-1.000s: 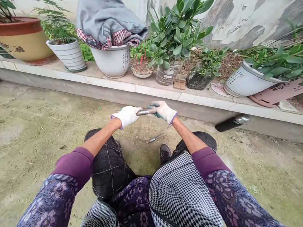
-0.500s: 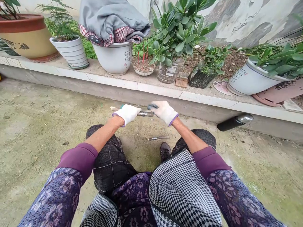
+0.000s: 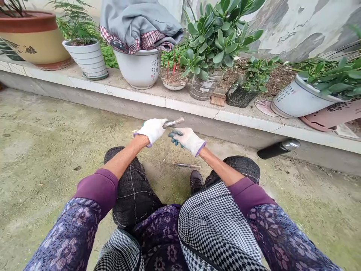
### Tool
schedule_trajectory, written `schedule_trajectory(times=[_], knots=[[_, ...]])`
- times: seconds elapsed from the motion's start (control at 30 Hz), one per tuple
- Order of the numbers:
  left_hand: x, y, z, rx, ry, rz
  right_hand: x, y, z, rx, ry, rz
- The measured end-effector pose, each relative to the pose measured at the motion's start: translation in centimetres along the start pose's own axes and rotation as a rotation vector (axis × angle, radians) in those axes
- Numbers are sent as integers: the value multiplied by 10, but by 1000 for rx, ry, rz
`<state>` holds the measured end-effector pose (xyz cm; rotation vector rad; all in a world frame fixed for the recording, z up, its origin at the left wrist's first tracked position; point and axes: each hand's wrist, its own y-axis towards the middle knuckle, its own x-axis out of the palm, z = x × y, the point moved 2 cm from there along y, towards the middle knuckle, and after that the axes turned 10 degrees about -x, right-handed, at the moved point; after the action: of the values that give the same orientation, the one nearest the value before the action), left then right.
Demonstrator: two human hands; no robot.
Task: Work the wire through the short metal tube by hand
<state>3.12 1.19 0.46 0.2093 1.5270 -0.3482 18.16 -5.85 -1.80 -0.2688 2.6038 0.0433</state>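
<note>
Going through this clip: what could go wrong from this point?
The metal tool is held only in the gloved left hand, with the gloved right hand off it. If that one-handed grip slipped, the tool could drop toward the shoe below. A second metal tool lies on the ground just ahead of that shoe, so it might get stepped on or knocked, or the falling tool could strike it.
</note>
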Motion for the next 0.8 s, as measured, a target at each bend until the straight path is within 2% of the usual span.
schedule_trajectory(times=[0.13, 0.2, 0.27, 0.33, 0.43, 0.53, 0.6, 0.67, 0.8], knots=[[7, -1, 0, 56, 134, -30, -6, 0, -9, -127, -392, -134], [11, -3, 2, 122, 193, -57, -19, 6, -8, -173, -584, -100], [13, -6, 5, 182, 219, -91, -32, 15, -2, -189, -638, -39], [13, -9, 8, 220, 209, -118, -43, 22, 7, -190, -541, -11], [10, -11, 10, 223, 151, -140, -48, 28, 19, -151, -261, 20], [4, -10, 7, 182, 40, -103, -39, 29, 25, -46, 32, 62], [1, -8, 4, 135, -38, -48, -28, 27, 24, 41, 141, 87], [0, -5, 0, 84, -76, 1, -15, 22, 18, 67, 127, 98], [0, 4, -9, 3, 20, -16, 1, 11, -3, -48, -58, 31]])
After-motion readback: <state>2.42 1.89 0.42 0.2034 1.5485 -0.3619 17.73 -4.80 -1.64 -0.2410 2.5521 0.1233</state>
